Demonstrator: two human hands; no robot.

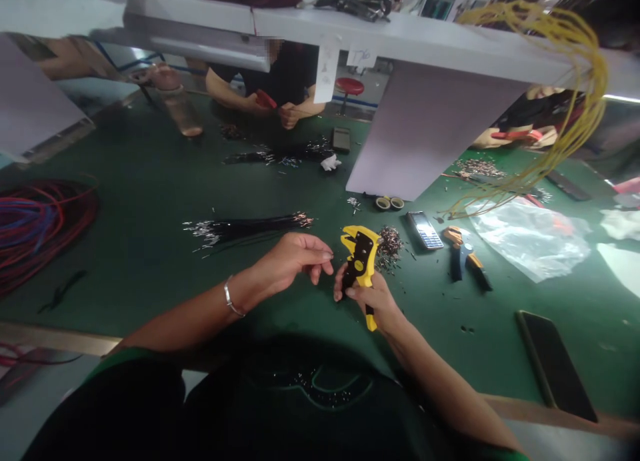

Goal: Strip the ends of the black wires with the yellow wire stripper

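My right hand [375, 300] is wrapped round the handles of a yellow and black wire stripper [361, 254], whose jaws point up and to the left. Just left of the tool, my left hand [295, 258] has thumb and forefinger pressed together; whatever they may hold is too small to make out. A bundle of black wires [245, 228] lies beyond my left hand, with silvery terminals at its left end and coppery tips at its right. Close behind the stripper is a heap of small terminals [389, 242].
Right of the heap lie a keypad phone [425, 230], an orange and blue tool [465, 256], a clear plastic bag [533, 238] and a black smartphone [555, 364]. Yellow wires [593, 114] hang from the shelf [440, 54]. Coiled red and blue wires [40, 228] lie left. Co-workers' hands [289, 114] work opposite.
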